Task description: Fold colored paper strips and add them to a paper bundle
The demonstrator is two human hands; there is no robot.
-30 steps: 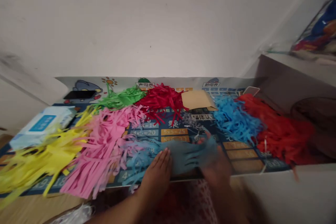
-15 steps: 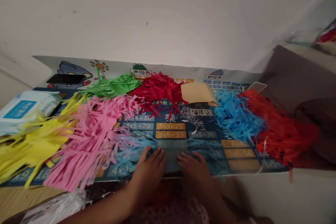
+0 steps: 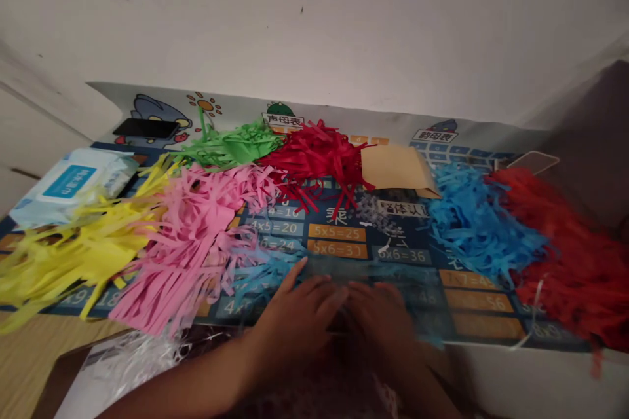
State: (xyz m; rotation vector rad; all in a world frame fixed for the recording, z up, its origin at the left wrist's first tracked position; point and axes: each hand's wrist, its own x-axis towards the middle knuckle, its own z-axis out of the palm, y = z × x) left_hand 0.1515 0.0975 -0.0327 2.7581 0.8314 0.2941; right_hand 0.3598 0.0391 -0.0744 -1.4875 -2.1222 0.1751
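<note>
A thin blue fringed sheet of tissue paper (image 3: 268,268) lies across the near part of the printed mat, its strips spreading left and right. Over its near edge my left hand (image 3: 302,308) is bent, with one finger raised and the others curled inward. Close against it, my right hand (image 3: 381,314) has its fingers curled down at the paper's middle. The fingertips and the edge between them are dim and partly hidden. Pink fringed paper (image 3: 187,236) lies left of my left hand, touching the blue strips.
Yellow (image 3: 98,255), green (image 3: 230,144), dark red (image 3: 314,157), bright blue (image 3: 481,219) and orange-red fringed bundles (image 3: 570,262) surround the work. A tan paper piece (image 3: 398,167), a wipes pack (image 3: 73,183) and a black phone (image 3: 147,129) lie farther back. Clear plastic (image 3: 142,360) sits below the front edge.
My hands have moved closer together and nearer the front edge, with the fingers more curled on the blue paper. The view has shifted, so the things appear farther right.
</note>
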